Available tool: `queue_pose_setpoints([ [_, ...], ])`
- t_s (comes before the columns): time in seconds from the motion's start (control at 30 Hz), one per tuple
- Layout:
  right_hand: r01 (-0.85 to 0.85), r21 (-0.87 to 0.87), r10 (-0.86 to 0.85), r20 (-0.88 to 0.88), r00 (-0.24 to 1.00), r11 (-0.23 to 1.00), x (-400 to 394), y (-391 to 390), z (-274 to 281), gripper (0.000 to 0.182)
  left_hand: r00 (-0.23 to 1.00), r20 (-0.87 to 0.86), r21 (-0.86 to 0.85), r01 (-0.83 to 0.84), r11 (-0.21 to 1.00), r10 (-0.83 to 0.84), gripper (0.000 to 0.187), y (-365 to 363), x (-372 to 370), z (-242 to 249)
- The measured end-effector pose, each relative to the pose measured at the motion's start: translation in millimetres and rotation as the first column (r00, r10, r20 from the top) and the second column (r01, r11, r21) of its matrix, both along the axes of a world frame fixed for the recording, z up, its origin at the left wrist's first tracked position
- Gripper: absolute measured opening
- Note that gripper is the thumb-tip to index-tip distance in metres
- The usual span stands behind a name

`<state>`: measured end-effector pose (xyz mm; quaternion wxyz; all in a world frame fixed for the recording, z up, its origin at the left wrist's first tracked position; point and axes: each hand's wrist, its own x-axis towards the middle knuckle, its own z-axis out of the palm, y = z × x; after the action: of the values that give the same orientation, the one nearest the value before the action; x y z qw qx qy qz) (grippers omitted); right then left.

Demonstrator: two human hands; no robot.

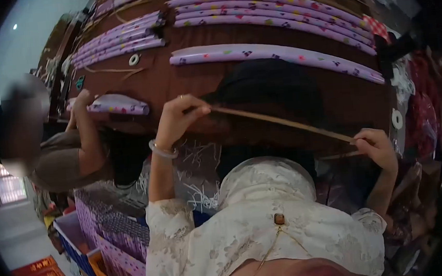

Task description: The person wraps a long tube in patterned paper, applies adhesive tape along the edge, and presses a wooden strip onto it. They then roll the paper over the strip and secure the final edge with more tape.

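Note:
A thin, flat tan strip is stretched between my two hands above the front of the table, sloping down to the right. At its left end, my left hand pinches it between thumb and fingertips. The other end is gripped by my right hand, lower and near the table's right side. Beyond the strip lies a single rolled length of purple patterned wrapping sheet. I cannot make out what material the strip is.
Several more purple rolls lie in rows farther back on the brown table. A co-worker at the left handles another roll. White tape rolls sit on the table. Crates of purple rolls stand at lower left.

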<state>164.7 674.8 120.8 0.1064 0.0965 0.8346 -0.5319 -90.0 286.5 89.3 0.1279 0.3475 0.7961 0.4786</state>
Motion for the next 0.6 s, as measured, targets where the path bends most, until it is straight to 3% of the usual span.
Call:
queue_pose_setpoints([
  [0.1, 0.083, -0.025, -0.082, 0.012, 0.997, 0.996, -31.4, 12.1, 1.4, 0.013, 0.981, -0.105, -0.093, -0.175, 0.98, 0.165, 0.009, -1.5, -44.7, -2.7],
  [0.2, -0.008, 0.047, 0.01, -0.059, 0.998, 0.999, -72.8, 19.0, 7.8, 0.014, 0.947, -0.126, -0.102, -0.308, 0.946, 0.295, 0.012, 3.3, -92.2, -20.1],
  [0.23, 0.086, 0.06, -0.087, 0.022, 0.996, 0.994, -85.6, 15.1, 13.9, 0.016, 0.925, -0.12, -0.098, -0.373, 0.923, 0.361, 0.014, 7.3, -109.3, -24.9],
  [0.3, 0.146, 0.091, -0.154, 0.085, 0.984, 0.985, -112.3, 19.0, 15.0, 0.017, 0.912, -0.194, -0.182, -0.395, 0.901, 0.361, 0.016, 13.0, -140.6, -26.4],
  [0.33, 0.167, 0.079, -0.17, 0.029, 0.985, 0.983, -122.5, 23.1, 7.9, 0.018, 0.901, -0.263, -0.257, -0.411, 0.875, 0.346, 0.018, 14.8, -152.0, -28.5],
  [0.43, 0.136, 0.039, -0.138, 0.054, 0.989, 0.99, -152.6, 35.8, 4.1, 0.019, 0.9, -0.274, -0.353, -0.422, 0.835, 0.339, 0.023, 6.3, -180.5, -41.6],
  [0.6, 0.101, 0.092, -0.093, -0.093, 0.991, 0.991, -176.5, 40.6, -19.2, 0.019, 0.931, -0.117, -0.279, -0.366, 0.888, 0.346, 0.022, -1.5, -189.7, -53.0],
])
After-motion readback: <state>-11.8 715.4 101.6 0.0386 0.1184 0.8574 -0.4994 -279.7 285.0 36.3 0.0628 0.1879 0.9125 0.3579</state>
